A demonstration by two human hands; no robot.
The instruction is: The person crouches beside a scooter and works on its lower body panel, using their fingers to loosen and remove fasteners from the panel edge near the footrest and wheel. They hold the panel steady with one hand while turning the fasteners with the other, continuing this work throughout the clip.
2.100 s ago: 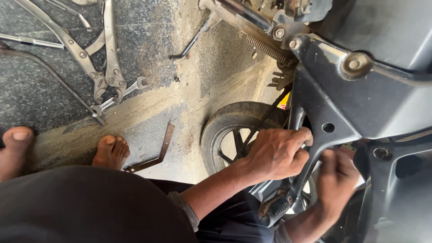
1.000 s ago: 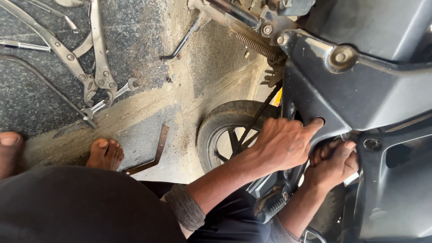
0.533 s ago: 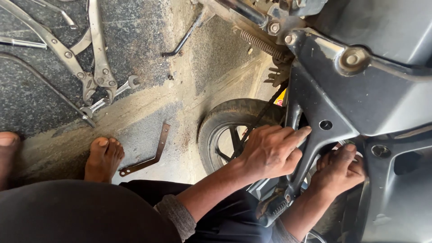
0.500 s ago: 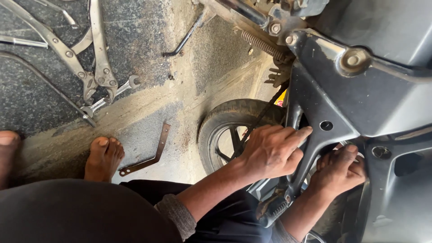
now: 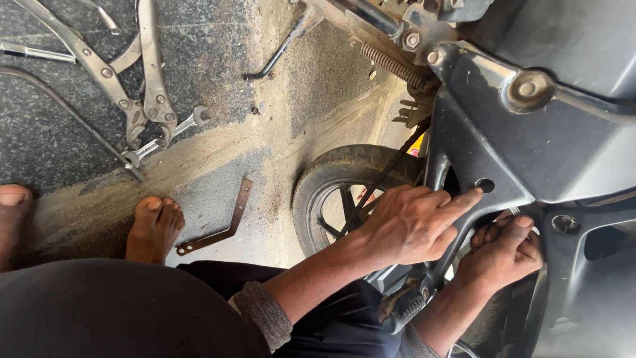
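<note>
Low in the frame, a person's dark-clad knee and bare foot [image 5: 154,227] sit on the concrete floor [image 5: 218,159]. At centre right, the left hand [image 5: 411,222] lies half-closed on a black frame bracket [image 5: 464,192], fingers extended toward its small hole [image 5: 484,185], just up-right of the fingertips. The right hand [image 5: 503,255], lower right and nearer the bracket's underside, curls shut around something hidden. The bracket runs diagonally upward. Farther away: a small tyre [image 5: 344,182], a coil spring [image 5: 391,64], and pliers [image 5: 142,73] upper left.

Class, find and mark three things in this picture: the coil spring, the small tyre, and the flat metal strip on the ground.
coil spring [image 5: 392,65], head view, middle of the coils.
tyre [image 5: 331,167], head view, upper tread.
flat metal strip [image 5: 228,222], head view, mid-length of the bar.
</note>
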